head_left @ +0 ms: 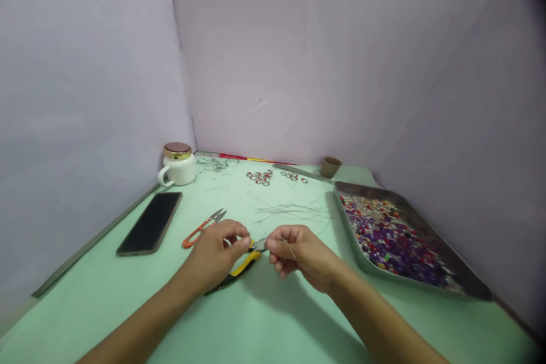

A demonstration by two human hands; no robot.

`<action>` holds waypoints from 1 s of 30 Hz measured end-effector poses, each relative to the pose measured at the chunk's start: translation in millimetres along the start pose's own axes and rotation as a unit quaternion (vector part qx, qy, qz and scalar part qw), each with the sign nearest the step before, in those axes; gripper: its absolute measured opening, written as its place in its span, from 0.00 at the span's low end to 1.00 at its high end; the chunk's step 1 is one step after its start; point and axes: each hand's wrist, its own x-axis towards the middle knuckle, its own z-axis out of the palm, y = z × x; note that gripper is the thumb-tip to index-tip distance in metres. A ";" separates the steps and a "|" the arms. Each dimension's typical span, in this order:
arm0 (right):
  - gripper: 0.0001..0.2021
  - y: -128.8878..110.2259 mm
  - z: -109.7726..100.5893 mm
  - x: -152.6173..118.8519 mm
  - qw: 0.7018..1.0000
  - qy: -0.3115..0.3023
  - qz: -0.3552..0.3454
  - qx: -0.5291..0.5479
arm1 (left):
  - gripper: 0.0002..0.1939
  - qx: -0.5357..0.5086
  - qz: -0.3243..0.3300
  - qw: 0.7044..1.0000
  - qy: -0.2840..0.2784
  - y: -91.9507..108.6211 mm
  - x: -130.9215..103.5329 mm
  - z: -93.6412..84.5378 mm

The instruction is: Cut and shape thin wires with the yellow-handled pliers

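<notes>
My right hand [294,251] is closed in a pinch on a thin wire [290,250], whose end curves out below the thumb. Across from it, my left hand [224,250] has its thumb and index fingertips brought close together; whatever is between them is too small to make out. Under and between the hands lie yellow and black pliers [245,266], partly covered by my left hand. Just beyond my left hand rest orange thread snips [200,230]. Several loose wires [294,211] are spread on the green table behind my hands.
A metal tray [362,259] of mixed beads stands at right. Small red-and-silver beaded pieces [259,177] lie farther back, near a wire tangle [215,165] and a brown cup [330,167]. At left are a phone [150,223] and a lidded white mug [181,172]. Pale walls enclose the table.
</notes>
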 end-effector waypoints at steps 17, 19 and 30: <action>0.16 -5.0 9.9 -5.4 0.999 -0.022 0.009 -0.048 | 0.10 -0.342 -0.148 0.926 -0.068 2.9 -5.3 11.6; 0.17 -3.9 13.5 -5.3 0.998 -0.007 0.005 -0.059 | 0.09 -0.330 -0.143 0.930 -0.074 2.1 -5.7 11.5; 0.05 -0.5 1.7 -2.1 0.978 0.053 -0.078 -0.185 | 0.06 -0.233 -0.166 0.950 -0.127 9.7 -7.4 0.9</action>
